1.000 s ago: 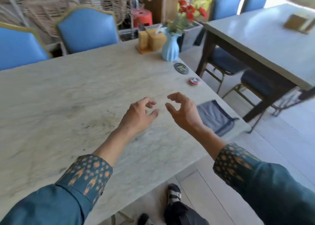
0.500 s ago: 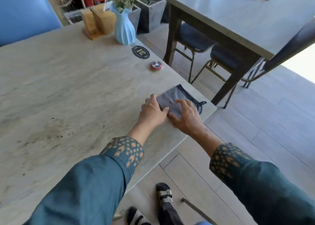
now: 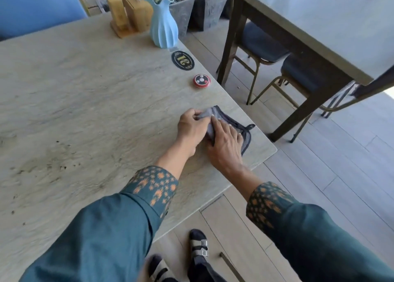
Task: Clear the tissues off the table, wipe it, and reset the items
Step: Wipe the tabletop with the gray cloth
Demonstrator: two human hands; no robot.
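Left hand (image 3: pixel 193 126) fingers curled pinching grey cloth (image 3: pixel 234 123), right hand (image 3: pixel 226 142) flat pressing it on table (image 3: pixel 85 100)

Grey cloth (image 3: pixel 232 123), pale-blue vase (image 3: pixel 163 28), red button (image 3: pixel 201 81).

A black oval marker (image 3: pixel 183 60) near the tabletop's (image 3: pixel 85 94) right edge bears the number 31 in pale figures, seen upside down. Small lettering around it is too small to read.

Hands (image 3: pixel 210 132) hide much of the grey cloth (image 3: pixel 234 123).
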